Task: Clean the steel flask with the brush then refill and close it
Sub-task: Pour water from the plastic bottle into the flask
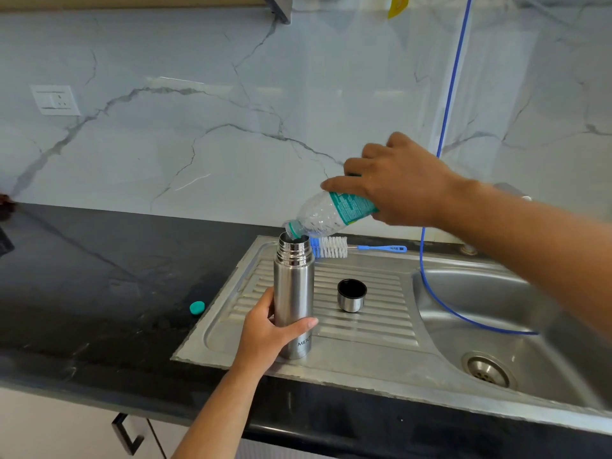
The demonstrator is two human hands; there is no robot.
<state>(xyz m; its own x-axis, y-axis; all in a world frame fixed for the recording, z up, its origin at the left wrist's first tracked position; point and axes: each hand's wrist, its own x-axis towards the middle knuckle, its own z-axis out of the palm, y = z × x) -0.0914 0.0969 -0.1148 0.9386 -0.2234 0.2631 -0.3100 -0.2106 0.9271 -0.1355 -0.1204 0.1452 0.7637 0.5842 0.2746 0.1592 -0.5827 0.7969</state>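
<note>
Two hands refill: the left hand (265,332) wraps the slick, rigid steel flask (293,299) mid-body, the right hand (397,183) clasps the soft, crushable plastic bottle (326,215), tipped at its mouth.

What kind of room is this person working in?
Most likely a home kitchen. A steel sink with a ribbed drainboard is set into a dark stone counter, backed by a marble-look wall with a power socket.
</note>
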